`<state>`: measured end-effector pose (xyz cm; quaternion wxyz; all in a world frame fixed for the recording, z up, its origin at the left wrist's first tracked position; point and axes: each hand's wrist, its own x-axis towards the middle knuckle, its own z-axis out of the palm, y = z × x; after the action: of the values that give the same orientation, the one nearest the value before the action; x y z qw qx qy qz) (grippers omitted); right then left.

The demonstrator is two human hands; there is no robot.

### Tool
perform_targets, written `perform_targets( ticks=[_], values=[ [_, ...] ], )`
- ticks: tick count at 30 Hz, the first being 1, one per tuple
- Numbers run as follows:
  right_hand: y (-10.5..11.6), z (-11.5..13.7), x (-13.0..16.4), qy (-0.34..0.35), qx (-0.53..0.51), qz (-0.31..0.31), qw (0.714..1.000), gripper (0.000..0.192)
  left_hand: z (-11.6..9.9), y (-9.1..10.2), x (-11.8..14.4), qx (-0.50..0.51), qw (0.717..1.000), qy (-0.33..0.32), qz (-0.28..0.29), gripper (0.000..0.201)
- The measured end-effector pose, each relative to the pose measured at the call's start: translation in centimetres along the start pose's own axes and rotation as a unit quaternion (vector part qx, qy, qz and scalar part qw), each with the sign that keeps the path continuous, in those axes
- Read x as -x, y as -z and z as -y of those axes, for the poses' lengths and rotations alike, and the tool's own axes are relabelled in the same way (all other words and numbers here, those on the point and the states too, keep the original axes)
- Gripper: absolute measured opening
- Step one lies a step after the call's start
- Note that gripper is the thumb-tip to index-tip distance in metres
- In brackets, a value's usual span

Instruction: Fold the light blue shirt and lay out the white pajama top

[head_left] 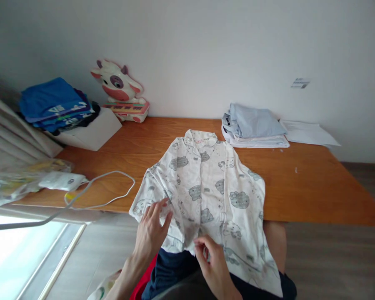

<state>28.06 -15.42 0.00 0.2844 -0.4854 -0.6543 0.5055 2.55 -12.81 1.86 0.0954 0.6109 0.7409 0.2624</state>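
A white pajama shirt (212, 187) with grey cartoon animal prints lies front side up on the wooden table, collar toward the wall. Its lower part hangs over the table's front edge onto my lap. My left hand (153, 227) rests over the sleeve on the left side, fingers stretched and thumb apart, holding nothing. At the bottom hem near the button line, my right hand (212, 260) has thumb and forefinger drawn together on the fabric.
On the wooden table (315, 187) stand a cow-shaped toy keyboard (126, 108), a white box (92, 131) bearing blue folded clothes (54, 104), and another folded stack (254, 123) beside papers (309, 131). A white device (62, 181) with a cable (118, 196) lies at left.
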Motion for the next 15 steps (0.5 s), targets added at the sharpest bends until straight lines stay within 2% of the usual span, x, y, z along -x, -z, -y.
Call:
perform_targets(
  ticks=[3,5,8,10,13,14,15],
  values=[
    [-2.8,-0.7,0.5,-0.053,-0.063,-0.013,0.996,0.032,0.0,0.5,-1.6,-0.040,0.997,-0.053,0.029,0.056],
    [-4.0,-1.1,0.7,-0.068,-0.084,-0.004,0.994,0.035,0.0,0.9,-2.9,-0.055,0.992,-0.087,0.070,0.062],
    [-5.0,-1.8,1.0,-0.068,-0.101,0.020,0.992,0.036,0.0,1.2,-4.6,-0.032,0.983,-0.133,0.125,0.062],
    [-5.2,-2.3,1.3,-0.067,-0.102,0.026,0.992,0.037,0.2,1.1,-5.7,-0.001,0.980,-0.147,0.133,0.055],
    [-5.0,-3.0,1.8,-0.070,-0.099,0.024,0.992,0.037,0.9,1.1,-8.0,0.108,0.981,-0.119,0.106,0.033],
    [-4.9,-3.2,2.0,-0.070,-0.099,0.020,0.992,0.037,1.5,1.2,-9.3,0.193,0.974,-0.086,0.081,0.026],
    [-4.8,-3.3,2.0,-0.070,-0.099,0.016,0.992,0.037,2.3,1.4,-10.8,0.295,0.954,-0.042,0.040,0.019]
  ],
)
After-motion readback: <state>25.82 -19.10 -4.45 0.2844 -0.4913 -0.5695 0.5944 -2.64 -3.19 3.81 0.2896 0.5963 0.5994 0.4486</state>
